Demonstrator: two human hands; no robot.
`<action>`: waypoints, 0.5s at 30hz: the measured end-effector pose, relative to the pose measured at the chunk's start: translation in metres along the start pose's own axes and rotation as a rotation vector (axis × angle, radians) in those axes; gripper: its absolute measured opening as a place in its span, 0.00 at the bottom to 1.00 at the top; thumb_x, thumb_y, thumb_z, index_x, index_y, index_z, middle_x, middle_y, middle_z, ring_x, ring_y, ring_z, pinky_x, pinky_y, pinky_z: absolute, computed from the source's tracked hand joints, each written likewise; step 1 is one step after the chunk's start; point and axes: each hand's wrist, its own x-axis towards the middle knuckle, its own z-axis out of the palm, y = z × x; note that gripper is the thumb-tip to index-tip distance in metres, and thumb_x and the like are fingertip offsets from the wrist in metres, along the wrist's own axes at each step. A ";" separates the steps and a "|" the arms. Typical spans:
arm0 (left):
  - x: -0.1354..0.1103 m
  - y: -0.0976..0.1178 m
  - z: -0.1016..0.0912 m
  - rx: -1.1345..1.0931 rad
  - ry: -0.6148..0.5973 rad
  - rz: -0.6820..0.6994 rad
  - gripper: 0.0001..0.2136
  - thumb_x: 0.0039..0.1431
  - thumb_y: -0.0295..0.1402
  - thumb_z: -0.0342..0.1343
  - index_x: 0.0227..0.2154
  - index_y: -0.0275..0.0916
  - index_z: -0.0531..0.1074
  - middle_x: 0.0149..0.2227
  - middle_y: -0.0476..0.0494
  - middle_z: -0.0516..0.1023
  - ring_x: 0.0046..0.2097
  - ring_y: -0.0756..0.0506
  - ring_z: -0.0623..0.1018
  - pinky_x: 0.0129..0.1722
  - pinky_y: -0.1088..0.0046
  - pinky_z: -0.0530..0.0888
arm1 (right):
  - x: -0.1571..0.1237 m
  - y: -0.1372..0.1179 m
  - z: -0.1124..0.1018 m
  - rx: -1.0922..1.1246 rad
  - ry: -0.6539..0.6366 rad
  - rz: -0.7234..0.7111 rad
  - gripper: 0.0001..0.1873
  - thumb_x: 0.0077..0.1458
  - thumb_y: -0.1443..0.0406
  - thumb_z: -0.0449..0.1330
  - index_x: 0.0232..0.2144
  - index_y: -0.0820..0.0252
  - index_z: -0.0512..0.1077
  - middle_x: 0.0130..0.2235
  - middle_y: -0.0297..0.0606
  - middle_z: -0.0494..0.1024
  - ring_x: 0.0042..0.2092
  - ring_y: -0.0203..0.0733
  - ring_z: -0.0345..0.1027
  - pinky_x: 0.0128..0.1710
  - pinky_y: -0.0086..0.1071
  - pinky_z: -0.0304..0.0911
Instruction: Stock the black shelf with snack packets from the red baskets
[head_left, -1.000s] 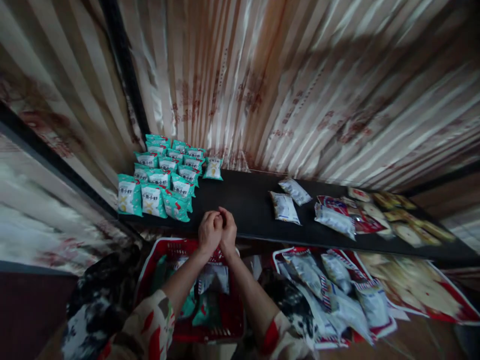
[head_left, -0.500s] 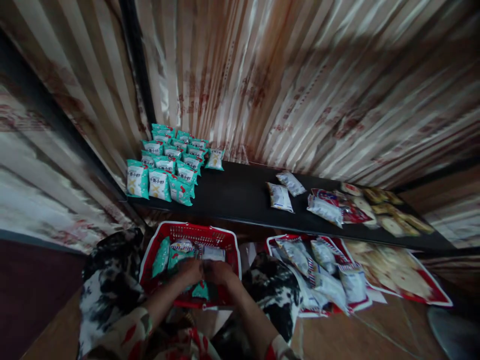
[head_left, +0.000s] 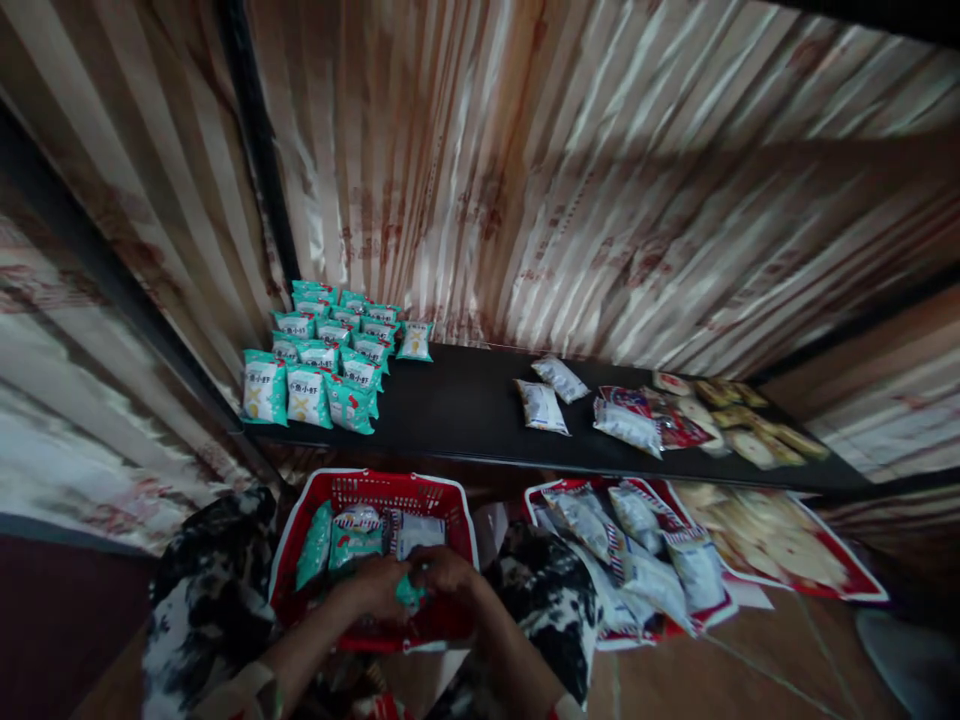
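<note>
Both my hands are down inside a red basket with a white rim. My left hand and my right hand nearly meet, fingers closed around a teal snack bag, mostly hidden by them. Beside them in the basket lie another teal snack bag at the left wall, one flat teal bag in the middle, and a white snack bag near the right wall.
On the black shelf teal snack bags stand in rows at left. White bags, red packs and yellowish packs lie at right. Below stand a basket of white bags and another red-edged basket.
The view has shifted, so the shelf sits lower and a little further left. My hands have moved slightly, and the teal bag now shows between them.
</note>
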 end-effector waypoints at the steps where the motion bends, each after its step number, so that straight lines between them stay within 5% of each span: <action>1: -0.002 -0.001 -0.002 0.006 0.013 0.007 0.30 0.40 0.32 0.59 0.52 0.42 0.66 0.52 0.38 0.72 0.51 0.35 0.72 0.49 0.59 0.69 | -0.002 -0.001 -0.002 0.055 0.016 0.005 0.07 0.38 0.71 0.58 0.26 0.62 0.73 0.18 0.26 0.65 0.21 0.30 0.58 0.22 0.24 0.55; 5: -0.011 -0.001 -0.016 -0.040 0.170 0.084 0.28 0.44 0.26 0.53 0.52 0.44 0.65 0.52 0.42 0.72 0.52 0.40 0.71 0.52 0.63 0.66 | -0.011 -0.008 -0.013 0.253 0.071 0.013 0.05 0.41 0.65 0.59 0.25 0.61 0.70 0.17 0.24 0.61 0.18 0.27 0.51 0.20 0.24 0.50; 8: -0.015 -0.002 -0.034 -0.093 0.271 0.153 0.21 0.46 0.27 0.52 0.46 0.42 0.70 0.48 0.44 0.75 0.49 0.43 0.73 0.50 0.67 0.67 | -0.017 -0.015 -0.023 0.352 0.108 -0.014 0.13 0.45 0.55 0.60 0.25 0.60 0.70 0.19 0.25 0.63 0.19 0.27 0.50 0.20 0.23 0.49; 15: -0.014 0.000 -0.085 -0.185 0.432 0.207 0.16 0.50 0.28 0.51 0.44 0.40 0.71 0.46 0.43 0.75 0.48 0.44 0.73 0.50 0.69 0.66 | -0.042 -0.042 -0.049 0.521 0.270 -0.131 0.32 0.47 0.39 0.52 0.32 0.61 0.74 0.28 0.36 0.74 0.28 0.35 0.63 0.27 0.28 0.57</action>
